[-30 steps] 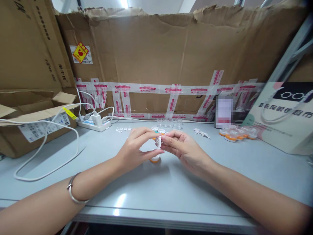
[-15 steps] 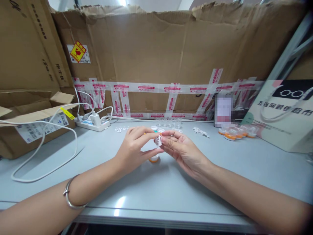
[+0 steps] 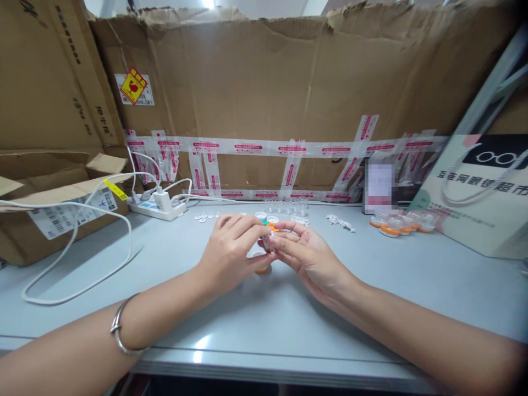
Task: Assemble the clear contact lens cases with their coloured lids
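Observation:
Between the fingertips of both my hands is a small white plastic part (image 3: 269, 242), partly covered by the fingers. My left hand (image 3: 233, 246) pinches it from the left, thumb below and fingers above. From the right, my right hand (image 3: 310, 254) grips it between thumb and fingers. Just below them a white round piece with an orange rim (image 3: 261, 269) stands on the table, half hidden by my left thumb. Behind my fingertips are white round caps (image 3: 272, 219), plus bits of orange and green.
Clear cups (image 3: 289, 207) stand in a row at the back. Small white discs (image 3: 202, 216) lie left, white lattice pieces (image 3: 340, 223) right. Orange-rimmed containers (image 3: 402, 224) cluster near a phone (image 3: 378, 187) and paper bag (image 3: 487, 198). A power strip (image 3: 159, 209) with looping cable sits left.
My left fingers have closed in and curled more around the small white part, which appears turned. The right hand stays almost in place.

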Tool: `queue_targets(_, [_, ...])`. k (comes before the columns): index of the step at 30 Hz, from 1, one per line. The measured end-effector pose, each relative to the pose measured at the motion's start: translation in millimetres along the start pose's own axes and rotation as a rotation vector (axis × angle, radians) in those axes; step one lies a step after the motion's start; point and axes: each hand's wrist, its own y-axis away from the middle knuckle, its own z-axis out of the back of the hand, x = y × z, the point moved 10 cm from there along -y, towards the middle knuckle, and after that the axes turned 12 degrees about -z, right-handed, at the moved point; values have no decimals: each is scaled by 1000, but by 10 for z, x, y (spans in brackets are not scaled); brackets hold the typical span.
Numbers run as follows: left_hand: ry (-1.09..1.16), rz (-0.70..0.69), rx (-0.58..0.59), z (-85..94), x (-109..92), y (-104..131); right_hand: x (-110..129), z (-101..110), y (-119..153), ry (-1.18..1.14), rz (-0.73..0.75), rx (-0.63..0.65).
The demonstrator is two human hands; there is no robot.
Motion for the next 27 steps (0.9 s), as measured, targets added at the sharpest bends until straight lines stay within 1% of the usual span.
queue_targets(2, [33, 28, -11, 4, 23, 4, -12, -23, 0, -45, -25, 35])
queue_targets(4, [98, 54, -26, 6, 49, 10, -35, -56, -13, -102, -61, 97])
queue_targets(8, [270, 62, -57, 1, 77, 17, -69, -230, -17, -133, -114, 339])
queue_targets(10, [349, 41, -57, -14, 64, 13, -79, -297, 0, -130, -131, 432])
queue_targets(14, [433, -7, -95, 3, 22, 1, -84, -342, 21, -143, -152, 486])
queue_targets(17, [421, 9, -120, 19, 56, 4, -90, -331, 16, -107, -148, 466])
queue_targets(18, [415, 19, -109, 8, 77, 7, -83, -300, 1, -88, -133, 435])
queue_targets(20, [401, 39, -55, -35, 124, 16, -48, -192, -43, -37, -79, 330])
queue_targets(23, [369, 43, -1, -58, 176, 32, 5, -57, -85, 102, -1, 187])
queue_targets(27, [329, -10, -20, -12, 146, 31, 53, -60, -88, 324, 93, 129])
